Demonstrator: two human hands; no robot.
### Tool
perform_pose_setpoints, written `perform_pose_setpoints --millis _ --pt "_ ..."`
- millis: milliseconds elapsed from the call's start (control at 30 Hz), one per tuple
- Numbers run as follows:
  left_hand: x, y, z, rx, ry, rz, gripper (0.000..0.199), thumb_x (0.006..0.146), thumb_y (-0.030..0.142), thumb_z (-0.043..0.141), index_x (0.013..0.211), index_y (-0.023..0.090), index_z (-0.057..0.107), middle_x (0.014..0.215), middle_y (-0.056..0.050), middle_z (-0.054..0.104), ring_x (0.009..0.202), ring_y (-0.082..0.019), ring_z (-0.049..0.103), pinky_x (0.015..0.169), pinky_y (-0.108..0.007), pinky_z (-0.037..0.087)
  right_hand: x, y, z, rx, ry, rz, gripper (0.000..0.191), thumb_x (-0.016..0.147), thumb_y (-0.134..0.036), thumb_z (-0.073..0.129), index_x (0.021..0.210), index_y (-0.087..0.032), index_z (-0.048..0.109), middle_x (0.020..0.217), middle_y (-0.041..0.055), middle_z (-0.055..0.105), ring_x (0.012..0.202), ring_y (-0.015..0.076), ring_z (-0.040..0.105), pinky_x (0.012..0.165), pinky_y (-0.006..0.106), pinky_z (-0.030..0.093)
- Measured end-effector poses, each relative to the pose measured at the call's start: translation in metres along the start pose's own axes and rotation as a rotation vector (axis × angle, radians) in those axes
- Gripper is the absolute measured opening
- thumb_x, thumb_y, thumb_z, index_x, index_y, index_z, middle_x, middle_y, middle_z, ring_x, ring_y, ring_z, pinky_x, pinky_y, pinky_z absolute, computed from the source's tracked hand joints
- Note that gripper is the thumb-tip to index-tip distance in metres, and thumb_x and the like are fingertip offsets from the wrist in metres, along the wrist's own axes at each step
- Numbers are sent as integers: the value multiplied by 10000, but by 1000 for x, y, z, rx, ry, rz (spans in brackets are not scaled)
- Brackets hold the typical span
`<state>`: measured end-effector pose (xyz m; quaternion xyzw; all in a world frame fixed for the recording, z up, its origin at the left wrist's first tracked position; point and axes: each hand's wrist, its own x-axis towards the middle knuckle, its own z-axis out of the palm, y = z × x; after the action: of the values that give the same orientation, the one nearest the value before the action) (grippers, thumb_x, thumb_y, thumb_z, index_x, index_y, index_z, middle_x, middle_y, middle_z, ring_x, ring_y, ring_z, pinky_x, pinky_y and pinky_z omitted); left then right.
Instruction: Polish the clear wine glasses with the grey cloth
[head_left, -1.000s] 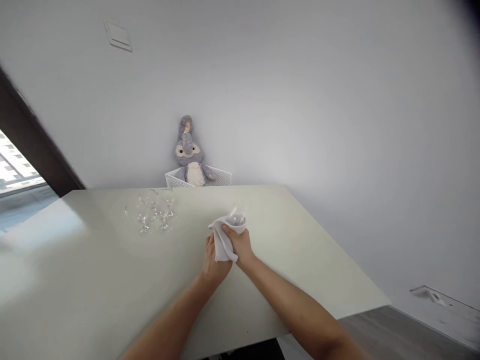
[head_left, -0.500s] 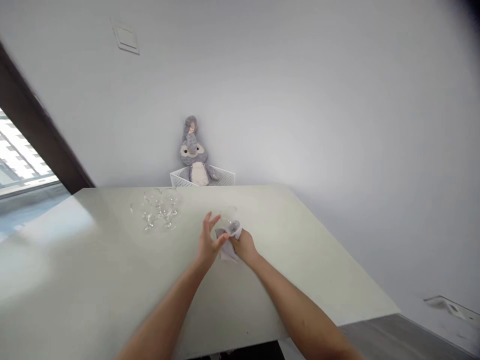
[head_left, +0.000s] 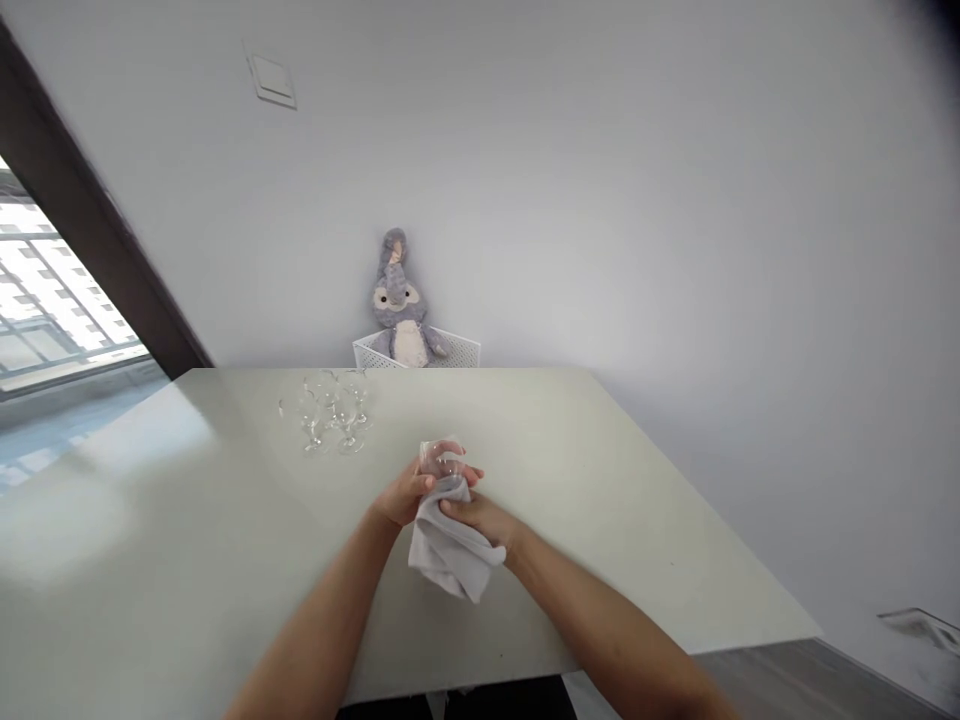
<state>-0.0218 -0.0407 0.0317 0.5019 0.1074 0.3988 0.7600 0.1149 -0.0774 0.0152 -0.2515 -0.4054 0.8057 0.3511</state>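
Just below centre frame, a clear, rounded drinking glass (head_left: pixel 437 459) is cupped by the left hand (head_left: pixel 403 494), pale-grey fabric cloth (head_left: pixel 451 556) pinched against it by the right hand (head_left: pixel 484 516), clear stemmed glasses (head_left: pixel 347 410) standing untouched centre-left.

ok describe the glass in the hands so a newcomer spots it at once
Over the pale table, find the left hand and right hand close together. The clear glass is held there, its near end in a whitish cloth. The other glasses stand grouped farther back to the left, touched by neither hand nor cloth.
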Motion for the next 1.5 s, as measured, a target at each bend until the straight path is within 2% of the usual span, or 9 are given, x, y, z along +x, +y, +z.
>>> perform_pose_setpoints --millis 233,367,500,567,700,867,1033,1233,1500 --pt "15 -9 -6 267 539 85 561 610 277 704 1078 182 409 1048 -160 607 914 -244 593 765 -378 456 16 -15 -26 -1291 554 -229 178 720 -218 544 886 -177 590 809 66 631 761 200 548 694 309 376" --pt "16 -6 -19 282 792 283 546 636 280 689 1076 209 375 1101 -139 573 1011 -233 560 823 -389 444 17 -20 -40 -1632 639 -316 217 703 -113 492 898 -147 580 901 119 617 906 229 520 805 325 336" --pt "13 3 -28 342 926 482 540 668 289 670 1095 249 340 1181 -133 512 1066 -213 528 881 -387 417 17 -21 -45 -1307 837 -385 247 781 -332 475 928 -161 577 915 114 605 893 240 522 779 333 363" --pt "13 0 -23 370 922 535 545 680 305 661 1107 257 325 1195 -132 496 1084 -212 514 889 -386 416 20 -16 -42 -1042 824 -437 351 779 -445 463 981 -176 564 931 92 606 891 234 527 769 332 383" --pt "17 -21 5 391 765 520 563 694 318 647 1133 264 299 1159 -119 513 1057 -218 535 863 -383 445 29 -2 -34 -606 611 -546 432 774 -491 442 1046 -174 549 937 62 619 905 207 536 761 318 416" --pt "13 -44 30 694 485 466 582 680 266 650 1159 222 322 1102 -130 547 1040 -239 541 851 -402 457 29 -7 -39 -365 644 -351 305 684 -428 537 723 -136 619 623 35 617 618 162 547 556 257 416" --pt "8 -51 31 1139 398 609 595 675 202 639 1194 221 349 1144 -134 538 1091 -252 499 882 -453 424 25 -15 -40 -249 633 -239 235 609 -391 599 572 -161 578 474 3 558 494 143 509 468 245 380" --pt "11 -50 31 1055 578 774 636 680 166 641 1201 240 284 1186 -141 495 1104 -256 489 855 -462 439 30 -7 -22 -37 550 -317 301 640 -412 609 785 -150 633 610 39 629 637 190 581 566 288 438" --pt "14 -38 52 759 817 709 552 708 257 631 1147 195 303 1103 -137 528 1057 -249 528 868 -451 433 31 5 -8 62 518 -391 384 716 -454 538 952 -156 595 751 49 648 715 190 592 615 296 454"
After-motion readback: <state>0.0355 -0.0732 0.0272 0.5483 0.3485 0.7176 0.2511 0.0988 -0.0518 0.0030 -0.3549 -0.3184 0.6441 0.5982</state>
